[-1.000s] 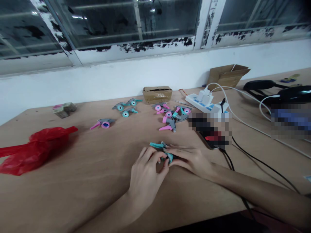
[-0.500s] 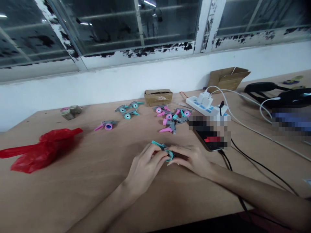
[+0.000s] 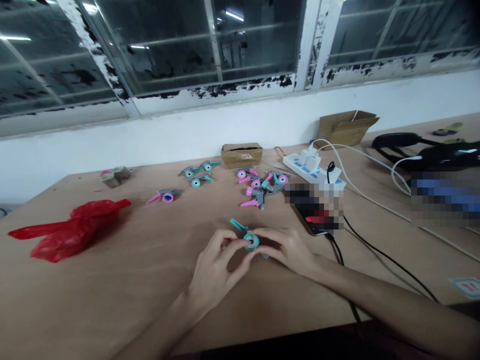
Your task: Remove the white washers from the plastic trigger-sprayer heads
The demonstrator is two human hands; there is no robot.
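Note:
A teal and grey trigger spray head [image 3: 252, 242] is between my hands above the table, its round collar opening turned toward me and its teal lever pointing up and left. My right hand [image 3: 294, 250] grips it from the right with thumb and fingers. At the collar, the index fingertip of my left hand [image 3: 217, 265] lies at the opening, and its thumb is close to the lower rim. Beyond my hands, several pink, teal and grey spray heads [image 3: 257, 192] lie in a heap. More teal ones [image 3: 195, 182] and a single pink one [image 3: 167, 197] lie further left.
A red plastic bag [image 3: 80, 227] lies at left, near small blocks [image 3: 114, 176]. Against the wall stand a small carton [image 3: 242, 156] and an open cardboard box [image 3: 347, 130]. A power strip [image 3: 296, 167], a phone [image 3: 311, 215] and cables occupy the right side.
The spray head has turned so its collar opening faces me more. My left fingers have loosened and spread somewhat around the collar. The whole view has shifted slightly.

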